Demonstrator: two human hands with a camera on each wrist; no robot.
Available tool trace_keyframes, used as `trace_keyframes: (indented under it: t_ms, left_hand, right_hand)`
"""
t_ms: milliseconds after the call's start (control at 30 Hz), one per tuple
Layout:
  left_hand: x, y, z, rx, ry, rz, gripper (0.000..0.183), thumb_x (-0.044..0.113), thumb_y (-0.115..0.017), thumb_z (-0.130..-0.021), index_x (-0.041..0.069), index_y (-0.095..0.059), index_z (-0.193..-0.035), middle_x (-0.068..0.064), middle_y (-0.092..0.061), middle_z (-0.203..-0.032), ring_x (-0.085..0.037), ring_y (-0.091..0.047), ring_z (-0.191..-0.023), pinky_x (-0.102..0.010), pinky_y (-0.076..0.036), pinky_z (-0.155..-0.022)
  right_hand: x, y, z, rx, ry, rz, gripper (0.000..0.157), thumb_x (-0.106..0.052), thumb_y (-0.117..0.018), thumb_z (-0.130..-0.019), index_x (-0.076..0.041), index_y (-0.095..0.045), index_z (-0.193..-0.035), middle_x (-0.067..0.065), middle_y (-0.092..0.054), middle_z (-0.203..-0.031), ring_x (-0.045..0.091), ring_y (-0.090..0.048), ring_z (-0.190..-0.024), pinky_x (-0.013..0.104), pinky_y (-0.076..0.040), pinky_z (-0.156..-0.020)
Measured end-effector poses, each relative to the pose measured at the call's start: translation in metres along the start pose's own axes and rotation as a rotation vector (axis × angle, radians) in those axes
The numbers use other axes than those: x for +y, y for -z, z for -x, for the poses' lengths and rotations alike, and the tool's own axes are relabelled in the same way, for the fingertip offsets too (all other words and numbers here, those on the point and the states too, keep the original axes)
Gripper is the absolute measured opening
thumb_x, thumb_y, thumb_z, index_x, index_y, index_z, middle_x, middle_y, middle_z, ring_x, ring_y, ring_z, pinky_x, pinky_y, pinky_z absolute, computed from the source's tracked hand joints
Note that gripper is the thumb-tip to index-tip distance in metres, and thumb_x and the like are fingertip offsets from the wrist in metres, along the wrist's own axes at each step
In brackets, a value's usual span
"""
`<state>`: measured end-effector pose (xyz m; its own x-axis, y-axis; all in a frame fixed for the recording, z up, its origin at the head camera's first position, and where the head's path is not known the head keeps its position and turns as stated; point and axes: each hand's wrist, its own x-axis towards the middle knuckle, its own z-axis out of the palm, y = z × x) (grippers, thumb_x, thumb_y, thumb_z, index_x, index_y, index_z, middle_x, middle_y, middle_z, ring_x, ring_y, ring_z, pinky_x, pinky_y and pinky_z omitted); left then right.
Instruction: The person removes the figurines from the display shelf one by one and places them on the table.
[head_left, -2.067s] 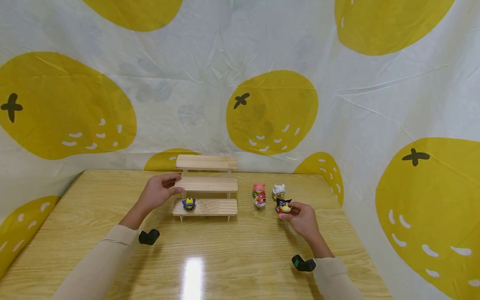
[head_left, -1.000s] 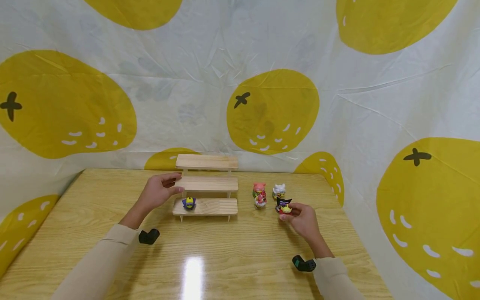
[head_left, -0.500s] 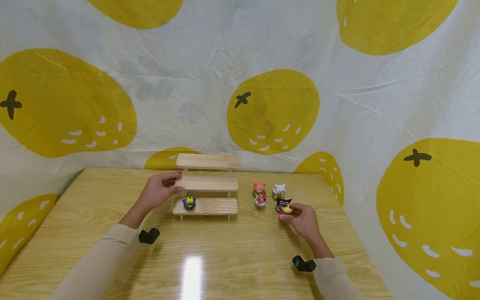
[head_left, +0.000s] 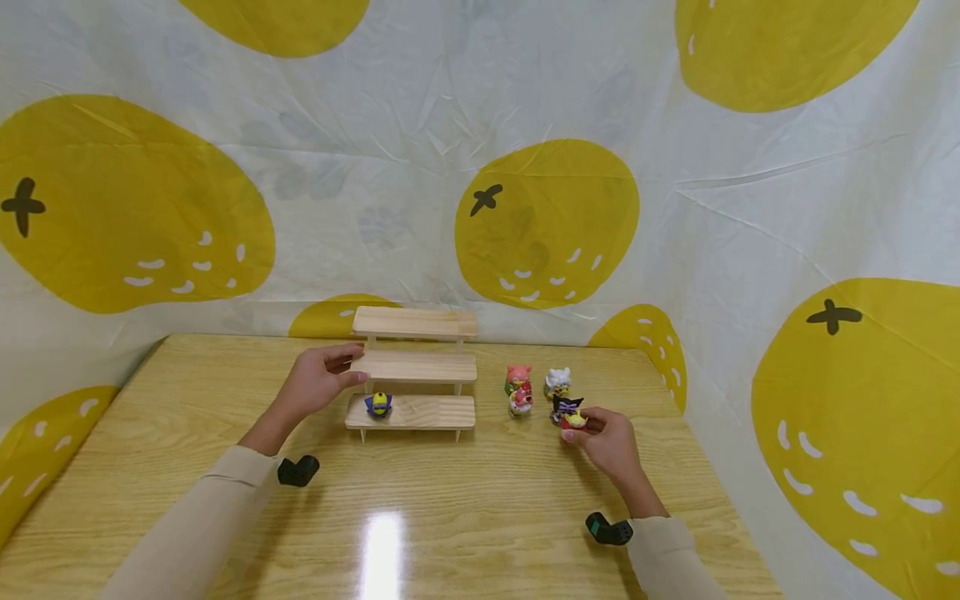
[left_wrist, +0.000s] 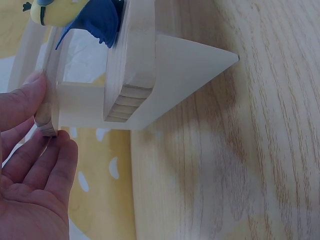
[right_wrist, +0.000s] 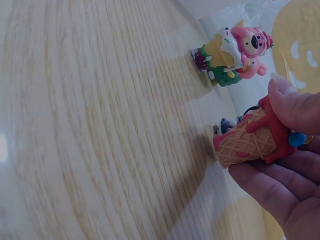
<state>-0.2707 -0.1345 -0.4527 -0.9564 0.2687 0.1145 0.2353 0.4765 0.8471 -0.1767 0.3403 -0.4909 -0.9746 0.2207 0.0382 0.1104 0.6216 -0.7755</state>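
Note:
A three-step wooden display stand (head_left: pixel 412 367) stands on the table. At its left end my left hand (head_left: pixel 315 383) pinches the middle board (left_wrist: pixel 48 95) between thumb and fingers. A yellow figurine in a blue cape (head_left: pixel 378 406) sits on the lowest step's left side. My right hand (head_left: pixel 607 437) holds a waffle-cone figurine (right_wrist: pixel 255 135) with red icing, tilted, close to the tabletop. Right beside it stands a black-eared figurine (head_left: pixel 565 408), partly hidden in the right wrist view. Behind that is a white figurine (head_left: pixel 557 382).
A pink figurine (head_left: pixel 518 377) and a strawberry-topped pink bear on a cone (head_left: pixel 521 402) stand together right of the stand. Curtains with yellow fruit prints (head_left: pixel 547 221) hang behind and beside the wood-grain table (head_left: pixel 450 517).
The cone figurine in my right hand has tilted and shifted slightly to the right. My left hand keeps its grip on the stand, and the standing figurines keep their places.

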Motion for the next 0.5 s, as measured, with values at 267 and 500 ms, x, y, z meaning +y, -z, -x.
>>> trace_keyframes:
  t_ms: [267,500]
  left_hand:
    - [0.0014,0.0000,0.0003,-0.004,0.005,0.010,0.054,0.024,-0.074,-0.099,0.001,-0.060,-0.146,-0.022,-0.062,-0.147,-0.042,-0.058,-0.138,-0.053,-0.055,-0.109]
    - [-0.0005,-0.0001,0.0003,-0.005,0.003,0.020,0.055,0.025,-0.075,-0.098,0.001,-0.060,-0.146,-0.022,-0.062,-0.146,-0.042,-0.058,-0.138,-0.053,-0.055,-0.110]
  right_hand:
    - [-0.0013,0.0007,0.0023,0.008,-0.010,0.005,0.048,-0.012,-0.085,-0.088,0.008,-0.069,-0.128,0.031,-0.071,-0.124,0.041,-0.073,-0.110,0.045,-0.066,-0.089]
    - [-0.0017,-0.0006,0.0024,0.007,-0.018,-0.001,0.049,-0.012,-0.086,-0.087,0.009,-0.070,-0.127,0.031,-0.071,-0.122,0.040,-0.073,-0.109,0.045,-0.066,-0.088]
